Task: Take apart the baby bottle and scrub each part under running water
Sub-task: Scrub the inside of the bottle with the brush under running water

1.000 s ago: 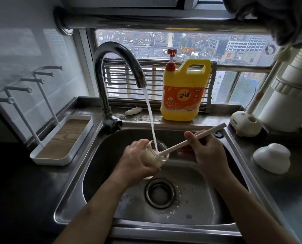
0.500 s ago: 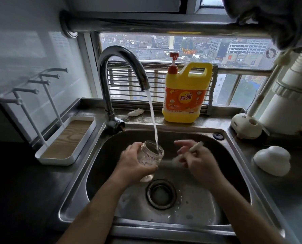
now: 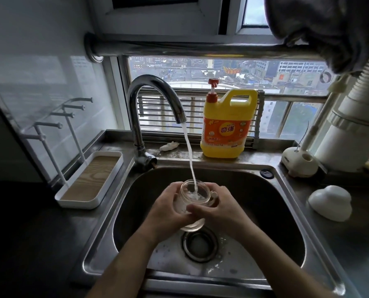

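Over the sink [image 3: 265, 201], under the tap's stream [image 3: 190, 160], the clear bottle body [image 3: 189, 195] stands mouth-up. The left hand [image 3: 168, 208] and right hand [image 3: 222, 210] curl around its wall from either side. It looks rigid, light though filling, and wet-slick, so the mid-wall seems the safest hold.

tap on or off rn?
On. A water stream falls from the faucet spout into the open mouth of the bottle, which the left hand and right hand hold over the sink.
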